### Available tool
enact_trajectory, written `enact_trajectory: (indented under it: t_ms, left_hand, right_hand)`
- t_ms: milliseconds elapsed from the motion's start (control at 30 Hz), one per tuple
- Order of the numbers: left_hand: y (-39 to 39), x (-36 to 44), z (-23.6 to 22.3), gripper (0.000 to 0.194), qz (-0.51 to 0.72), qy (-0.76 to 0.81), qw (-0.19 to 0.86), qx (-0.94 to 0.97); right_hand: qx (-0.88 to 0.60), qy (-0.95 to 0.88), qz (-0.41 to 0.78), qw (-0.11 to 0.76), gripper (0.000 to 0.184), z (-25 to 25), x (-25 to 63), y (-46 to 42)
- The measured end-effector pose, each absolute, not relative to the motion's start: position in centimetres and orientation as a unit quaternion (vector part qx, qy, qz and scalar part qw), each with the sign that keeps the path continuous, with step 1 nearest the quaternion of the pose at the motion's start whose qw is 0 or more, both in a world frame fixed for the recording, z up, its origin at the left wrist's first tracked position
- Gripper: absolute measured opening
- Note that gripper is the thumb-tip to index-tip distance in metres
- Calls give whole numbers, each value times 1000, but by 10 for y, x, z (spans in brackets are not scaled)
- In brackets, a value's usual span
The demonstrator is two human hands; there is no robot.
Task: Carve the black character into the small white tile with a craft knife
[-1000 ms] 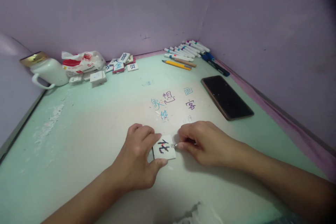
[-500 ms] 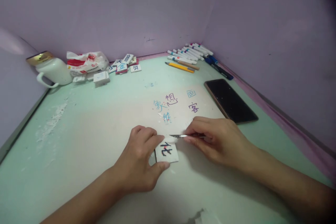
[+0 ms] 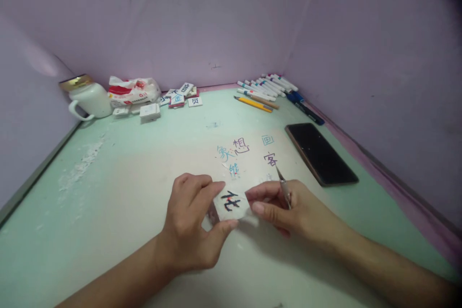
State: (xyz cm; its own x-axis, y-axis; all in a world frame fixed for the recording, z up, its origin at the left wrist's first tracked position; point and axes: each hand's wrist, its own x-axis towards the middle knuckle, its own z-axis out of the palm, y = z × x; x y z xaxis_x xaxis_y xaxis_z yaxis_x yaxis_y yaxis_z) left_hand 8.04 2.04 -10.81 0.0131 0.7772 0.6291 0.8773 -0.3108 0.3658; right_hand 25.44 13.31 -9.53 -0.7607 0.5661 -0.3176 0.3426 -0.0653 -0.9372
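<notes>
My left hand (image 3: 191, 224) grips a small square white tile (image 3: 238, 202) between thumb and fingers, at its upper and lower edges. A dark brushed character with red marks shows on the tile's top face. In my right hand (image 3: 301, 209) a craft knife (image 3: 284, 188) with a silver handle is tucked by the forefinger, its blade pointing up and away. The right thumb and fingertips meet at the tile's right edge; whether they pinch it or only touch it I cannot tell.
A phone (image 3: 321, 154) lies at the right. White markers (image 3: 267, 87), a yellow pencil-like tool (image 3: 253, 104) and a dark marker (image 3: 306, 109) rest behind it. Far left stand a white mug (image 3: 94, 100), a tissue pack (image 3: 133, 92) and several tiles (image 3: 149, 111). White scrapings (image 3: 84, 161) litter the table.
The knife blade has swung away from the tile and now points upward. My right fingertips have come to the tile's edge, and the tile looks lifted and tilted.
</notes>
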Motion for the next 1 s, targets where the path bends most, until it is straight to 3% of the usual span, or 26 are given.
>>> enact_trajectory:
  t_ms: [167,233,400,600,1000]
  left_hand:
    - [18,84,-108,45,-386,-609,43,-692]
    - [16,87,-107,37,-428,-603,19,-673]
    - [15,97,-103,6,-470,-601,-216,-610]
    - [20,98,-99,20,-442,-677,-423,-409]
    - [24,94,-105,23,-446,-660,-450,-403]
  right_hand:
    - [-341,-678,631,162,18,-102,248,125]
    - [-354,-693,597,196,17,-106,248,122]
    - [-319,-767,483,277,16,-111,249,117]
    - [-192,-845,382,321,15,-107,248,112]
    - [-181,-860,394,270,16,-108,250,113]
